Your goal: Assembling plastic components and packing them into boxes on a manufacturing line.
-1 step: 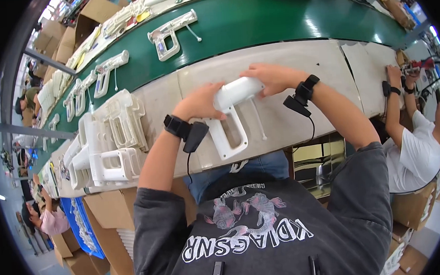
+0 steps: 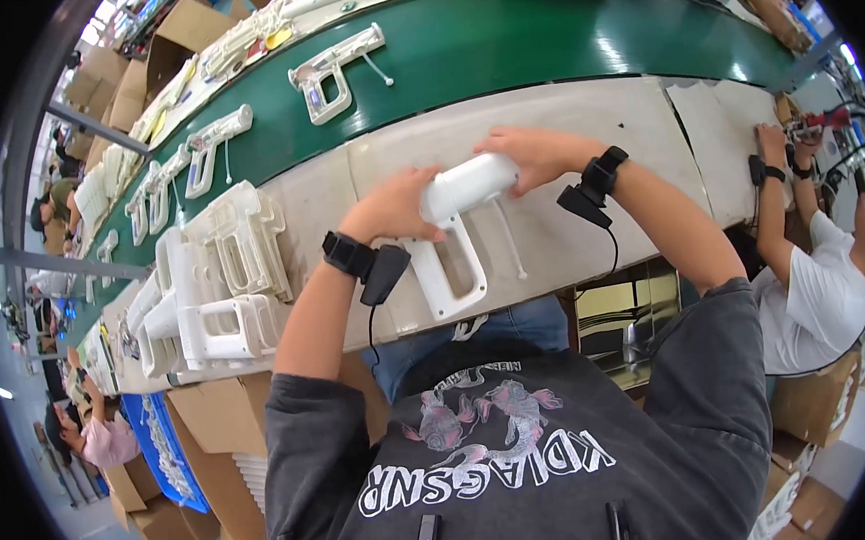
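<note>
Holds a white housing (image 2: 469, 185) with both hands, directly in front of the torso, at the pale worktop (image 2: 607, 232). Has the left hand (image 2: 390, 206) closed around its left end, thumb on the near side beside the handle, fingers toward the far side. Has the right hand (image 2: 534, 157) bent around the opposite end, fingertips against the upper edge. Presents the looped handle (image 2: 431, 282) of the same housing toward the body. Shows a thin white rod (image 2: 509, 241) slanting down from below the right end; cannot tell how joined. Cannot tell either whether resting on the worktop or raised slightly. Wears a black strapped device on each wrist, left (image 2: 366, 264) and right (image 2: 594, 185).

Has a pile of white casings (image 2: 222, 330) on the worktop, just left of the left forearm. Faces a green belt (image 2: 538, 40) beyond the worktop, with one handled assembly (image 2: 343, 52) lying ahead to the left and more farther left. Has a co-worker in a white sleeve (image 2: 825, 289) well to the right, near a red tool (image 2: 835, 117). Has a blue crate (image 2: 198, 495) and cardboard boxes (image 2: 215, 418) low on the left.
</note>
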A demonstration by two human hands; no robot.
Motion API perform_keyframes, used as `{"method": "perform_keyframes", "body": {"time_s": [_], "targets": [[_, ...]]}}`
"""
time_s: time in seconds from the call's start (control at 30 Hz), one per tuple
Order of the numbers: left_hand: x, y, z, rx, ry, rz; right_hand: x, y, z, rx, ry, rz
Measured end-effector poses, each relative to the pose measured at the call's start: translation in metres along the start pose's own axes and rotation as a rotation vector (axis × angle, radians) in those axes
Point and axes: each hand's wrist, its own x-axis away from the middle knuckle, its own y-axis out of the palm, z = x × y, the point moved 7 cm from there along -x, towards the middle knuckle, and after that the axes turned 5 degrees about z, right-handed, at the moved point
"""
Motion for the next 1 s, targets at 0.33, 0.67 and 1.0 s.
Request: {"method": "perform_keyframes", "body": {"time_s": [0.33,0.67,1.0], "targets": [[0.05,-0.004,0.109,-0.042,0.106,0.203,0.126,0.006,-0.03,-1.057,0.268,0.369],[0.028,0.024,0.18,-0.005,0.323,0.112,0.24,0.0,-0.005,-0.97,0.295,0.869],[0.011,0.006,0.135,0.142,0.188,0.41,0.403,0.032,0.269,-1.279,0.916,1.852]]}}
